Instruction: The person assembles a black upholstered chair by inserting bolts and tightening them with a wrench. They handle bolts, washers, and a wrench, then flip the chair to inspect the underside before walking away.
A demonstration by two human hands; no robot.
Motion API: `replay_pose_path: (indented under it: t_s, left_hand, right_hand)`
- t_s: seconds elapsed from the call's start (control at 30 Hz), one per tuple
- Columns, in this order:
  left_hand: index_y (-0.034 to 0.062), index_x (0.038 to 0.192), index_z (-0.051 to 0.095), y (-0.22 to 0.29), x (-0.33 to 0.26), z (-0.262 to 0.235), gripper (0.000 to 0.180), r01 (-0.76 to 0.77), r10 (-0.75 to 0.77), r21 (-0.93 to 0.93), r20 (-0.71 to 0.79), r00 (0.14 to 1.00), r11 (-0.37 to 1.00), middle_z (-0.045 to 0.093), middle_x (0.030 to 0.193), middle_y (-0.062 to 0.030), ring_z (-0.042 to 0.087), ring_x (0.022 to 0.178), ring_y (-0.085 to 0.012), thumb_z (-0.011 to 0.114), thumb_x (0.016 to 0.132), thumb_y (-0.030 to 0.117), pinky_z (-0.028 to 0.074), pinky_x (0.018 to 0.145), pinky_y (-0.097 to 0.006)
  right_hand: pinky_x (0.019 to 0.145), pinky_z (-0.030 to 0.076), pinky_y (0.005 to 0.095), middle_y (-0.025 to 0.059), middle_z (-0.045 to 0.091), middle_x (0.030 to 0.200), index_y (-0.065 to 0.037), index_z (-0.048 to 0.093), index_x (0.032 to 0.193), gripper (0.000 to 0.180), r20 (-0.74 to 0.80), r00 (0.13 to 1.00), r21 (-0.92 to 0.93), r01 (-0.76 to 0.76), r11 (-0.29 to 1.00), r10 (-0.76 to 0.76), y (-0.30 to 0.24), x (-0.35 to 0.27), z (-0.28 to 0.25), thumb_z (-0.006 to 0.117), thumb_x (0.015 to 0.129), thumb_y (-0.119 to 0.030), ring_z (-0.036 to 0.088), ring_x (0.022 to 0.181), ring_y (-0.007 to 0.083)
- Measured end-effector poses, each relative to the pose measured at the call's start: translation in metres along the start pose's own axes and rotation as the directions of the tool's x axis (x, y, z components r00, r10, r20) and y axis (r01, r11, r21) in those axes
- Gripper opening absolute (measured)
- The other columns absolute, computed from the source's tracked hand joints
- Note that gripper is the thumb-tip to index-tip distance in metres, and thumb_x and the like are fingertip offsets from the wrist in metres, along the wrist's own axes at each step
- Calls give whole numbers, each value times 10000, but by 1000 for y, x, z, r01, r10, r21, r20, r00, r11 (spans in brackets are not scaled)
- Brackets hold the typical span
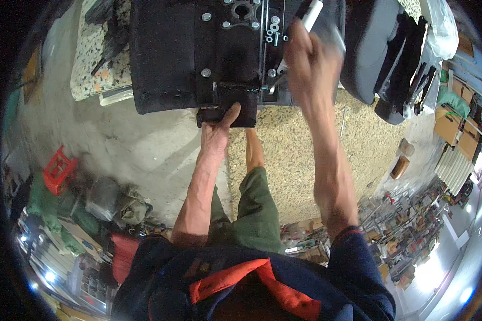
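Note:
My left hand [217, 131] is closed on the front end of a black metal bracket [246, 114], with its thumb on top and its fingers hidden beneath. The bracket juts from the near edge of a black padded seat part [163, 59], which lies with its bolted underside up. My right hand [315, 64], smeared by motion, is closed around a slim tool with a white end [311, 15] above the seat's right side. The tool's lower part is blurred, so its kind cannot be made out. Loose bolts and nuts [273, 33] lie left of that hand.
A square metal plate [242, 10] with a round hole is bolted to the seat part. Dark grey cushions [365, 48] stand at the right beside clear plastic wrap [439, 32]. A red stool [60, 170] stands on the floor at left. A speckled slab [93, 75] lies under the work.

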State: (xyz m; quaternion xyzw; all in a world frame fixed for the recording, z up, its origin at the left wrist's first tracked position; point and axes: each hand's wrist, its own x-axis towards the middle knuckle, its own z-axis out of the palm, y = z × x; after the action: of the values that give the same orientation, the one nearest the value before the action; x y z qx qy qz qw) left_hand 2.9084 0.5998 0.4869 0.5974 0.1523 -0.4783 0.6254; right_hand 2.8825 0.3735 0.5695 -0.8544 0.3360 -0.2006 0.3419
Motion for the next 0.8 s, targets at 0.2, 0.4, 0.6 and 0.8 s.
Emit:
replay_pose_path:
  t_s: [0.2, 0.4, 0.6, 0.8]
  left_hand:
    - [60, 1308, 646, -1, -1, 5, 548, -152, 155, 58, -52, 987, 987, 685, 1245, -52, 616, 1125, -177, 847, 865, 311, 440, 1057, -362]
    - [68, 1354, 605, 1, -2, -2, 612, -112, 110, 105, 19, 994, 988, 665, 1286, -55, 600, 1168, -193, 836, 865, 357, 419, 1086, -382]
    - [73, 1388, 586, 0, -6, -6, 702, 62, -54, 178, -53, 997, 982, 656, 1302, -88, 589, 1202, -205, 841, 840, 428, 407, 1105, -399]
    - [65, 1379, 598, 3, -4, 1, 716, 55, -35, 182, -110, 993, 982, 646, 1315, -93, 571, 1227, -220, 859, 819, 428, 408, 1108, -399]
  right_hand:
    - [645, 536, 545, 284, 667, 735, 34, 679, 735, 363, 59, 979, -387, -157, 909, 195, 15, 99, 43, 620, 924, -270, 701, 737, 450]
    - [609, 539, 351, 138, 691, 733, 25, 717, 929, 343, 202, 948, 115, -271, 956, 245, -30, -31, -70, 554, 1052, -250, 723, 645, 234]
    - [772, 614, 388, 201, 741, 997, 30, 722, 987, 454, 11, 993, 19, -114, 993, 113, -42, -117, -46, 386, 1103, -253, 757, 897, 299]
    - [796, 592, 405, 203, 718, 1068, 23, 692, 1059, 388, -82, 996, -12, -23, 1000, 22, -30, -159, -12, 391, 1103, -217, 720, 967, 333]
